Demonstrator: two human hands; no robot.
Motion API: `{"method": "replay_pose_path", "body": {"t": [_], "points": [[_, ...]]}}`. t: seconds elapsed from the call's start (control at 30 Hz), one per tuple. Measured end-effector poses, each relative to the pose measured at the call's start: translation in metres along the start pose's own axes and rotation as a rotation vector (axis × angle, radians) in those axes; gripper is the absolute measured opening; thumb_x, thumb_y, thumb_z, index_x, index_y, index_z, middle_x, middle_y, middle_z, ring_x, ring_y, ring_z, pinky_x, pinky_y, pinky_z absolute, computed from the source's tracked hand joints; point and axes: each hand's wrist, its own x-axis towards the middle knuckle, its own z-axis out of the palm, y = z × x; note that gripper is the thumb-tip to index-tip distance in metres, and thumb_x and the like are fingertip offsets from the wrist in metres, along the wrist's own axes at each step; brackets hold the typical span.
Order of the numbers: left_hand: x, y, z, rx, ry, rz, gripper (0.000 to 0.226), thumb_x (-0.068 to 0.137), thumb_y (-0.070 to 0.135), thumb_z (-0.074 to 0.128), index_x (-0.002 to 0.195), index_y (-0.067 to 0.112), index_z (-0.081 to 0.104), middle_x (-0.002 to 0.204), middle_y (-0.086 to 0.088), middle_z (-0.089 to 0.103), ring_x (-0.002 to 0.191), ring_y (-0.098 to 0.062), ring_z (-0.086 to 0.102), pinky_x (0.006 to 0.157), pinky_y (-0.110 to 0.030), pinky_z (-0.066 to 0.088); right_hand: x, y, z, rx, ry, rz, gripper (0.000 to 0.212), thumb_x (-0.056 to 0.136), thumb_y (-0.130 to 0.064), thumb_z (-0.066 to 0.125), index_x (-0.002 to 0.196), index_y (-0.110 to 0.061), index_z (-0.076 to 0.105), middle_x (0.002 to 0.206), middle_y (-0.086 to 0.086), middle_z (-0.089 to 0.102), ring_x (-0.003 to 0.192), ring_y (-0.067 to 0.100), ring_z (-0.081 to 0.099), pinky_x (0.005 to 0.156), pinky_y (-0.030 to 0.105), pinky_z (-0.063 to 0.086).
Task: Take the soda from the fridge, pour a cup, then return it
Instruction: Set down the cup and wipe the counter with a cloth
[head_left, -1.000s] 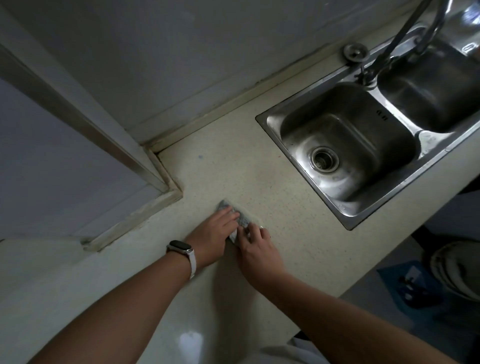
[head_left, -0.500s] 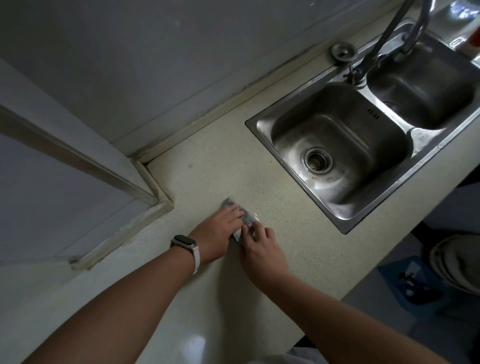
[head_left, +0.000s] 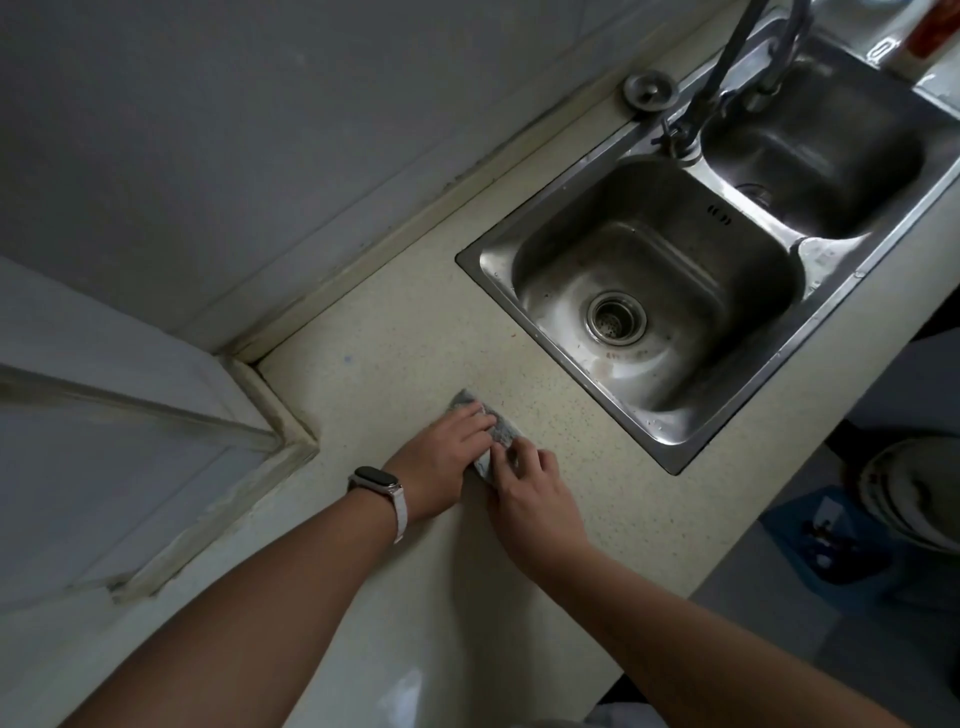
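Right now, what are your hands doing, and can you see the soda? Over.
Left hand presses flat on grey cloth on counter. Right hand touches cloth's edge, grip unclear. No soda or cup in view. Sink to the right.

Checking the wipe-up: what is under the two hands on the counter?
A small grey cloth lies on the countertop under the left hand and right hand. Its far corner and middle show; the rest, and any spill beneath, is covered.
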Motion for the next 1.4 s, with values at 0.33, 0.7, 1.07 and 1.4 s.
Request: {"method": "replay_pose_path", "body": {"t": [0.33,0.7,1.07,1.4], "points": [[0.052,0.002,0.001,-0.003,-0.023,0.038,0.051,0.075,0.008,0.028,0.104,-0.002,0.069,0.122,-0.022,0.065,0.119,-0.045,0.056,0.105,-0.053,0.032,0.022,0.037,-0.013,-0.033,0.095,0.047,0.053,0.077,-0.025,0.073,0.125,-0.006,0.06,0.112,0.016,0.059,0.086,0.034,0.056,0.065,0.037,0.053],[0.099,0.006,0.001,-0.014,-0.004,0.041,0.055,0.076,0.006,0.025,0.11,-0.004,0.067,0.124,-0.022,0.064,0.122,-0.045,0.054,0.106,-0.046,0.031,0.047,0.068,-0.024,-0.01,0.165,0.084,0.048,0.074,-0.019,0.073,0.119,-0.005,0.064,0.107,0.017,0.061,0.084,0.036,0.056,0.072,0.039,0.052],[0.056,0.004,0.002,0.044,0.033,0.008,0.053,0.073,0.008,0.029,0.106,-0.004,0.069,0.118,-0.024,0.067,0.114,-0.047,0.059,0.101,-0.055,0.037,0.039,0.045,-0.021,0.015,0.026,-0.004,0.034,0.085,-0.02,0.061,0.116,-0.005,0.059,0.107,0.019,0.055,0.088,0.038,0.051,0.068,0.044,0.049],[-0.047,0.018,0.01,0.035,0.11,-0.166,0.047,0.063,-0.009,0.049,0.105,-0.004,0.069,0.12,-0.024,0.066,0.118,-0.045,0.057,0.112,-0.028,0.02,-0.01,-0.013,-0.002,0.024,-0.053,-0.139,0.036,0.087,-0.02,0.057,0.12,-0.004,0.059,0.111,0.019,0.054,0.092,0.039,0.05,0.069,0.046,0.05]]}}
